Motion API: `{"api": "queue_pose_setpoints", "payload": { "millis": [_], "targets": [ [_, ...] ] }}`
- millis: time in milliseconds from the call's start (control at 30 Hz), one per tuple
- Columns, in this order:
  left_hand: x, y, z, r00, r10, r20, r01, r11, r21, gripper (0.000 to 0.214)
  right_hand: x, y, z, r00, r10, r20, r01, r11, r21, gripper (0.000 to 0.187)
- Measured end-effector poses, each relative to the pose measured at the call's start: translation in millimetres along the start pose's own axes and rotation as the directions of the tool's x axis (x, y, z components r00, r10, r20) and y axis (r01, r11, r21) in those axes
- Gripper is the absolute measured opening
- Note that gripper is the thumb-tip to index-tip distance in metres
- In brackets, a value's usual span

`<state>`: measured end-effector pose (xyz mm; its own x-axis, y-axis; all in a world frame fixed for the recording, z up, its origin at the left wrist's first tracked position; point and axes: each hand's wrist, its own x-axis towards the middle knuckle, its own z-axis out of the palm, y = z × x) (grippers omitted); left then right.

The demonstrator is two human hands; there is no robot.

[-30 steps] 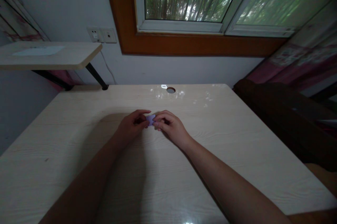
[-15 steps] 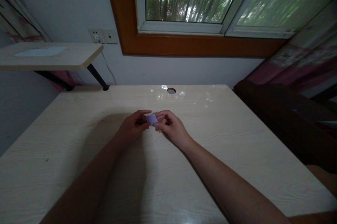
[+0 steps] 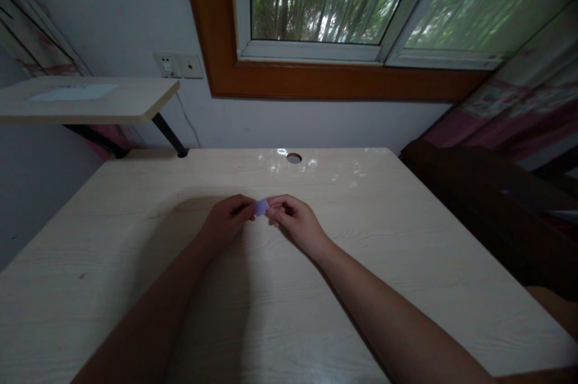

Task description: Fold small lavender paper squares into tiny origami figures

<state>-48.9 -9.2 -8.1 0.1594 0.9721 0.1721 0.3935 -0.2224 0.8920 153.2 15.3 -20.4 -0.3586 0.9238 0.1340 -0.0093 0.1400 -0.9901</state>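
Note:
A small piece of purple paper (image 3: 261, 207) is held between my two hands, just above the middle of the pale wooden desk (image 3: 289, 288). My left hand (image 3: 229, 215) pinches its left edge between thumb and fingers. On the other side, my right hand (image 3: 294, 217) grips the right edge, thumb in front and fingertips behind. The fingers cover both side edges, so only the middle of the paper shows. Whether it is folded I cannot tell.
A raised shelf (image 3: 130, 108) on black legs stands at the back left, with a white sheet (image 3: 74, 92) on it. A round cable hole (image 3: 294, 158) pierces the desk's back edge. Wall sockets (image 3: 178, 65) and a window sit behind. Dark furniture (image 3: 478, 203) is at the right.
My left thumb and fingers have closed onto the paper's left edge, where the index finger was lifted before. Less of the paper shows now. My right hand keeps its pinch.

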Motion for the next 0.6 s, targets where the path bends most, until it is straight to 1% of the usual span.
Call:
{"api": "queue_pose_setpoints", "payload": {
  "millis": [167,400,600],
  "targets": [
    [-0.1,3.5,-0.4,1.000,-0.028,-0.015,0.027,1.000,-0.009,0.024,0.9,2.0,-1.5,1.000,0.005,-0.023,-0.004,1.000,0.013,0.020],
    [0.6,3.9,-1.6,0.999,-0.050,0.008,0.050,0.999,-0.010,0.023,0.1,4.8,-1.0,0.999,-0.003,-0.050,0.005,0.999,0.041,0.022],
    [1.2,0.0,-1.0,0.996,-0.076,-0.041,0.070,0.990,-0.125,0.026,1.5,2.3,-1.8,0.997,0.020,-0.081,-0.012,0.995,0.099,0.021]
  ]
}}
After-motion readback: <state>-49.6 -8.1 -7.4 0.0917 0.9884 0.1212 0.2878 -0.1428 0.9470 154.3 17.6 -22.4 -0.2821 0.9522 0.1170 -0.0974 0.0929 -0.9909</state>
